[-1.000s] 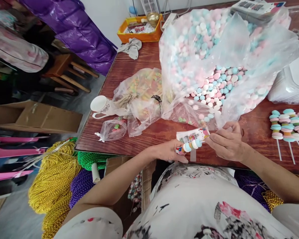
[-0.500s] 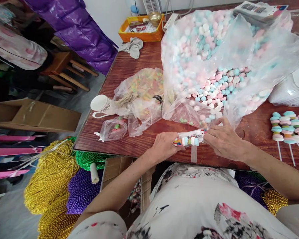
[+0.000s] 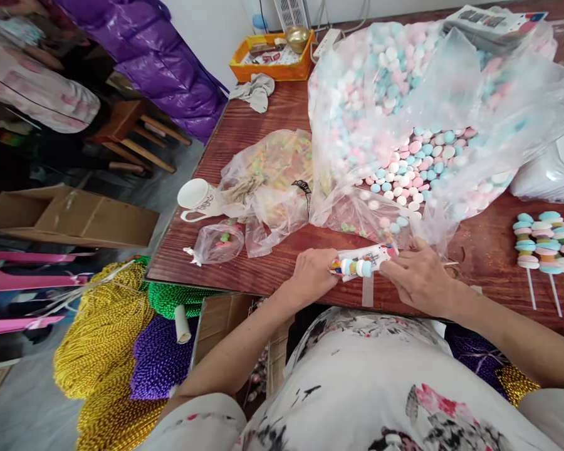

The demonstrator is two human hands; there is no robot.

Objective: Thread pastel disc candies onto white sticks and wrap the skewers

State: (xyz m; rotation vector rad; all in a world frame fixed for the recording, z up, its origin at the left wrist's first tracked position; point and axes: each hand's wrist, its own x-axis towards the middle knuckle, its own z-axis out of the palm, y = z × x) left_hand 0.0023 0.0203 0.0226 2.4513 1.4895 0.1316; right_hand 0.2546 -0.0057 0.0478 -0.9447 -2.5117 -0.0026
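Note:
Over the front edge of the table, both hands hold a small printed clear packet (image 3: 378,253) level between them. In front of it lies a stack of blue, white and orange candy-like discs (image 3: 357,268); whether it sits inside or against the packet I cannot tell. My left hand (image 3: 313,275) is closed around the packet's left end. My right hand (image 3: 418,275) pinches the right end with bent fingers, and a thin white stick tip (image 3: 451,263) shows just beyond it. A strip of clear tape (image 3: 367,292) hangs at the table edge below.
Large clear bag (image 3: 343,131) of pastel discs behind. Left of it, a bag of yellow-green pieces (image 3: 282,163), a white mug (image 3: 195,195) and a small knotted bag (image 3: 220,243). Stacked-disc sticks (image 3: 549,241) lie right. Orange tray (image 3: 282,70) at back. Another person (image 3: 42,88) sits left.
The packet has tilted so more of its printed face shows. My right hand has shifted slightly down and left along its end. The whole view has moved a little.

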